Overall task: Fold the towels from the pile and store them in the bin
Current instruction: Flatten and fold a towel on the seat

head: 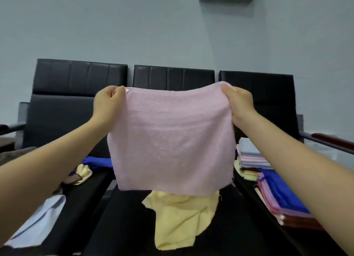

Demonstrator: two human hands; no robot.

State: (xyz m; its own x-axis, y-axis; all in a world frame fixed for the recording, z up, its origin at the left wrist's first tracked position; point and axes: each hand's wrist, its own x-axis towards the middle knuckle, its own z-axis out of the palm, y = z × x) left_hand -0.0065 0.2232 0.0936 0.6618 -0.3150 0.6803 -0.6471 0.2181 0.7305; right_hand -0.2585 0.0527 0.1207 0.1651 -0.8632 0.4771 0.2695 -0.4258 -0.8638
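Observation:
A pink towel hangs spread out in the air in front of me, above the middle black seat. My left hand pinches its top left corner and my right hand grips its top right corner. Below it a crumpled yellow towel lies on the middle seat. Loose towels lie on the left seat: a blue one, a pale yellow one and a light blue-white one. No bin is in view.
Three black chairs stand in a row against a grey-blue wall. On the right seat sit two stacks of folded towels, a far one and a nearer one. A chair armrest juts out at right.

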